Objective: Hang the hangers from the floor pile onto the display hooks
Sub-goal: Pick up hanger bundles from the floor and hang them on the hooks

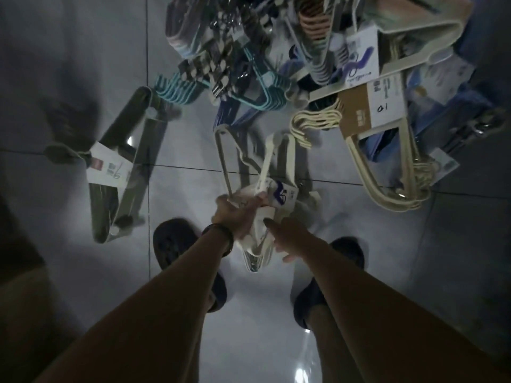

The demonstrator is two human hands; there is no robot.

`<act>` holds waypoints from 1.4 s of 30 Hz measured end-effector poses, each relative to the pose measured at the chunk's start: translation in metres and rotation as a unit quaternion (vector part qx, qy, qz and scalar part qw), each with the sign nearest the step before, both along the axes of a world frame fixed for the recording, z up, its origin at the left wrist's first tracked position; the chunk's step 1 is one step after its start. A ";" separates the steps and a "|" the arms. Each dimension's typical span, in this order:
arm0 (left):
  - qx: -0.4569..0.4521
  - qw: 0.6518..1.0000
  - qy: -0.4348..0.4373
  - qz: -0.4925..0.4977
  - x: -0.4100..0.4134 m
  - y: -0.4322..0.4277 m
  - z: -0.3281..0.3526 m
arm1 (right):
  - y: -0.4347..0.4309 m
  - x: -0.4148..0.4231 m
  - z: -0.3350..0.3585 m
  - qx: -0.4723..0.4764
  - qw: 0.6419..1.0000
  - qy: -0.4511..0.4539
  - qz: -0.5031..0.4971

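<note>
Glossy, smooth tile floor (249,341), throwing back light. Smooth plastic on teal hangers (177,89) and white hangers (255,255). Matt brown card sleeve (356,111) on cream hangers (370,183). White paper tag (107,170) on matt olive hangers (103,205).

The left grip (235,214) holds a bundle of white hangers (255,236), and the right grip (287,239) lies open just beside it on the right. Ahead of both grips the way is crowded: teal hangers (177,88) and cream hangers (387,172) lie piled there and off to the right. Well to the left of the left grip lies a bundle of green hangers (121,167), with bare floor (179,189) between. Behind the grips, a left shoe (174,244) and a right shoe (348,250) flank the bundle, with open floor between them.
</note>
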State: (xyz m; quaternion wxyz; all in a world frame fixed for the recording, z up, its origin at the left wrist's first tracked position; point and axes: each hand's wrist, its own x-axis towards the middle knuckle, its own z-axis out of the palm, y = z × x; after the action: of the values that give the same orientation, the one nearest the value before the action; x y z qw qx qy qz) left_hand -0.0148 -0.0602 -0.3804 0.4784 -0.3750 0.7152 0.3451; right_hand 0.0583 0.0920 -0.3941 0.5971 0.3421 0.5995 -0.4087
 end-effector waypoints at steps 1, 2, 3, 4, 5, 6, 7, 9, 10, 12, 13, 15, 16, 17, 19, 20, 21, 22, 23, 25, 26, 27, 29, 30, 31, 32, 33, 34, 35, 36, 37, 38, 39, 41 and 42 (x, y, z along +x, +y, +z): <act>0.009 1.000 0.011 -0.018 0.000 -0.001 -0.008 | -0.002 -0.001 -0.005 -0.003 0.999 0.009 0.035; 0.011 0.999 0.034 -0.015 -0.001 0.000 -0.013 | -0.004 -0.001 -0.010 -0.001 0.999 0.015 0.033; 0.023 0.998 0.048 0.016 -0.003 0.000 -0.019 | -0.005 -0.003 -0.012 0.006 1.000 0.022 0.005; 0.037 0.996 0.053 0.059 -0.007 -0.001 -0.026 | -0.004 0.000 -0.016 0.016 0.999 0.043 -0.018; 0.053 0.993 0.056 0.092 -0.010 -0.001 -0.029 | -0.003 0.001 -0.018 0.029 0.997 0.074 -0.021; 0.064 0.991 0.058 0.102 -0.013 -0.002 -0.031 | -0.001 0.003 -0.022 0.040 0.994 0.102 -0.003; 0.066 0.992 0.063 0.089 -0.015 -0.002 -0.033 | 0.001 0.006 -0.025 0.039 0.992 0.123 0.018; 0.050 0.995 0.077 0.036 -0.013 -0.001 -0.028 | 0.003 0.010 -0.028 0.023 0.989 0.141 0.049; 0.032 0.996 0.085 0.022 -0.010 0.000 -0.024 | 0.004 0.013 -0.028 0.012 0.988 0.145 0.051; 0.019 0.993 0.110 0.047 -0.005 0.004 -0.011 | 0.005 0.015 -0.017 -0.010 0.986 0.163 0.042; 0.019 0.990 0.123 0.069 -0.003 0.007 -0.002 | 0.004 0.016 -0.008 -0.018 0.984 0.178 0.027; 0.028 0.984 0.146 0.097 0.002 0.014 0.021 | 0.008 0.020 0.018 -0.023 0.978 0.206 0.008; 0.037 0.982 0.153 0.106 0.003 0.019 0.036 | 0.012 0.023 0.032 -0.022 0.975 0.220 0.004; 0.042 0.980 0.160 0.106 0.005 0.022 0.052 | 0.018 0.026 0.048 -0.023 0.972 0.234 0.000; 0.052 0.978 0.172 0.102 0.006 0.028 0.089 | 0.032 0.030 0.082 -0.032 0.969 0.246 -0.008; 0.061 0.976 0.182 0.107 0.005 0.032 0.111 | 0.040 0.029 0.104 -0.039 0.969 0.244 -0.018; 0.068 0.974 0.186 0.110 0.005 0.033 0.133 | 0.049 0.025 0.131 -0.041 0.968 0.245 -0.025; 0.078 0.972 0.192 0.110 0.004 0.036 0.157 | 0.058 0.022 0.159 -0.039 0.967 0.250 -0.028; 0.088 0.970 0.198 0.111 0.000 0.041 0.186 | 0.068 0.018 0.190 -0.035 0.966 0.254 -0.026; 0.106 0.963 0.219 0.116 -0.009 0.053 0.250 | 0.087 0.011 0.256 -0.025 0.967 0.255 -0.008; 0.120 0.959 0.236 0.106 -0.014 0.061 0.284 | 0.095 0.006 0.292 -0.018 0.966 0.256 0.005; 0.132 0.955 0.248 0.094 -0.020 0.069 0.319 | 0.102 0.001 0.330 -0.012 0.966 0.257 0.017; 0.154 0.952 0.256 0.072 -0.037 0.085 0.388 | 0.112 -0.007 0.407 0.020 0.965 0.259 0.023; 0.170 0.949 0.255 0.064 -0.046 0.094 0.421 | 0.116 -0.010 0.445 0.047 0.962 0.267 0.015; 0.187 0.946 0.262 0.050 -0.056 0.104 0.454 | 0.122 -0.012 0.483 0.081 0.957 0.278 -0.003; 0.204 0.939 0.274 0.033 -0.063 0.116 0.490 | 0.128 -0.013 0.521 0.114 0.949 0.292 -0.022; 0.225 0.931 0.286 0.019 -0.070 0.130 0.524 | 0.133 -0.015 0.559 0.143 0.940 0.306 -0.040; 0.253 0.922 0.294 0.004 -0.076 0.143 0.561 | 0.137 -0.014 0.597 0.167 0.931 0.318 -0.061; 0.279 0.912 0.301 -0.008 -0.078 0.157 0.597 | 0.142 -0.011 0.632 0.188 0.922 0.328 -0.083; 0.297 0.902 0.314 -0.023 -0.080 0.170 0.631 | 0.146 -0.008 0.666 0.216 0.910 0.340 -0.096; 0.313 0.893 0.322 -0.042 -0.080 0.181 0.664 | 0.149 -0.002 0.698 0.253 0.896 0.350 -0.104; 0.325 0.885 0.326 -0.068 -0.078 0.193 0.694 | 0.151 0.008 0.726 0.299 0.879 0.355 -0.112; 0.343 0.875 0.328 -0.092 -0.073 0.204 0.723 | 0.151 0.019 0.754 0.351 0.858 0.357 -0.115; 0.371 0.856 0.334 -0.132 -0.059 0.227 0.772 | 0.150 0.045 0.804 0.452 0.804 0.367 -0.125; 0.372 0.850 0.344 -0.146 -0.052 0.237 0.792 | 0.148 0.056 0.825 0.495 0.774 0.369 -0.139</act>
State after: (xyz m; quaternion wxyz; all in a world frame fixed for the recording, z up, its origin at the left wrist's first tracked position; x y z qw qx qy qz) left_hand -0.0667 0.1772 0.4111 0.3502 0.0823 0.6989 0.6182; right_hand 0.1143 0.2396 0.4309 0.0149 0.4932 0.8393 -0.2284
